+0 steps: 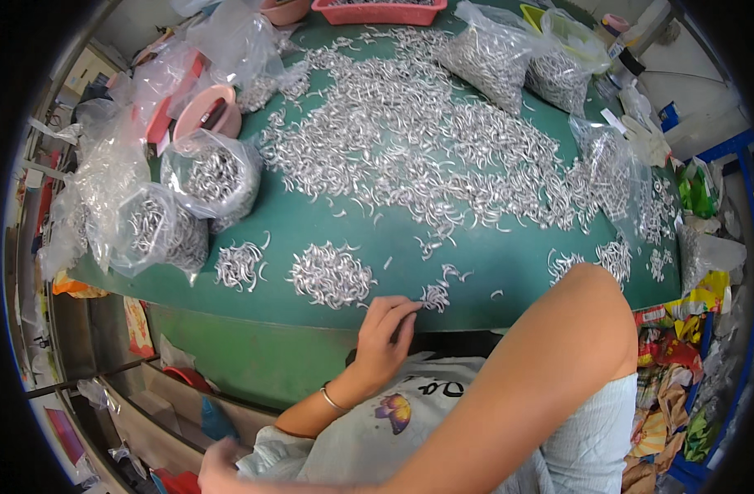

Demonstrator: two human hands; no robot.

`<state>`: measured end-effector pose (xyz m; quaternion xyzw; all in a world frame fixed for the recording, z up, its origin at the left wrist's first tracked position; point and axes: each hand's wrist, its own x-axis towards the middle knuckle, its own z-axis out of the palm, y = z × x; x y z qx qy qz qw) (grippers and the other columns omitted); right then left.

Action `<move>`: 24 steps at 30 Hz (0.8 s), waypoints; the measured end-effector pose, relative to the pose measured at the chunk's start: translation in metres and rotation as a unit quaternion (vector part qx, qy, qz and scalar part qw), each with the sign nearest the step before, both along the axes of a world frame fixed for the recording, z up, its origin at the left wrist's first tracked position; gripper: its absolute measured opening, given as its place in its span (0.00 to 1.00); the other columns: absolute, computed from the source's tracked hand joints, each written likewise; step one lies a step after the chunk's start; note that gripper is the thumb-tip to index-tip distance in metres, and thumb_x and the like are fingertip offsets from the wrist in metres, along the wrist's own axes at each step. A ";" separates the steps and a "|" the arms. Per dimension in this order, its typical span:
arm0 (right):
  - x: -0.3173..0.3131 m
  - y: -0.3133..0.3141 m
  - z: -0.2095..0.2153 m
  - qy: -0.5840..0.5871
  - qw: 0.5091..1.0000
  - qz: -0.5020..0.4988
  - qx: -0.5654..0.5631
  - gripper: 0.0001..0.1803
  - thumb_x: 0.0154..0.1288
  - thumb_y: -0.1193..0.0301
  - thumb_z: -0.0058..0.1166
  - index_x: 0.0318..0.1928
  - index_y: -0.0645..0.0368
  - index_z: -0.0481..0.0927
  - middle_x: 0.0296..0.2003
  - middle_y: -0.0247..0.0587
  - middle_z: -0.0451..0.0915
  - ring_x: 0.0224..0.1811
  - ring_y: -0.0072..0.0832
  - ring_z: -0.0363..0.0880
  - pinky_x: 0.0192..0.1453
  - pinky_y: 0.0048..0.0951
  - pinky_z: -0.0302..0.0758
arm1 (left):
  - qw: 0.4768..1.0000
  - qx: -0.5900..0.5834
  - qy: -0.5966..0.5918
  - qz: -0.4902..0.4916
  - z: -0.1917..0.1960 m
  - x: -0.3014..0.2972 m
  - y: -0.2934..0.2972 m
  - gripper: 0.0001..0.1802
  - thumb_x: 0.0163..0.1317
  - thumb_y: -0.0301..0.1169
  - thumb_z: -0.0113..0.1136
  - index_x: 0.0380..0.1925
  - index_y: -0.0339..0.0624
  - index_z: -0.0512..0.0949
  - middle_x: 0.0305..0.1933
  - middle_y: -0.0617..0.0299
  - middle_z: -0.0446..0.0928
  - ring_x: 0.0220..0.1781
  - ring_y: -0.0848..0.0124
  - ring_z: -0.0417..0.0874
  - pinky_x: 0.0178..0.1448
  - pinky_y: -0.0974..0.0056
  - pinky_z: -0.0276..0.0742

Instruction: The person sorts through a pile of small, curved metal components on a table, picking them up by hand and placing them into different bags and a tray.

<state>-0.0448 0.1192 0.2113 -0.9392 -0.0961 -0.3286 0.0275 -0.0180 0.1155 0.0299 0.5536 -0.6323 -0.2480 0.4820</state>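
My left hand (385, 333), with a bracelet on its wrist, is at the table's near edge. Its fingers are bent and close together, with the tips beside a small heap of silvery curved pieces (435, 298); whether anything is between them is hidden. A larger heap of the same pieces (331, 276) lies just to its left. My right arm bends at a raised elbow and crosses low in front of me. At the lower left, my right hand (221, 469) is blurred beside my left sleeve, its fingers unclear.
A wide spread of curved pieces (410, 132) covers much of the green table (311, 221). Filled clear bags (221, 177) stand left, and another bag (488, 58) stands far right. A pink tray (377, 13) sits at the back. An open drawer (146, 412) is below left.
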 end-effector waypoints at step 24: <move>-0.052 0.040 0.024 -0.022 0.995 0.051 0.086 0.15 0.62 0.63 0.47 0.46 0.55 0.76 0.32 0.35 0.76 0.35 0.29 0.74 0.41 0.32 0.69 | 0.918 -0.033 -0.358 -0.167 -0.026 -0.042 -0.027 0.21 0.64 0.26 0.54 0.57 0.33 0.72 0.73 0.51 0.60 0.75 0.50 0.57 0.74 0.38 0.54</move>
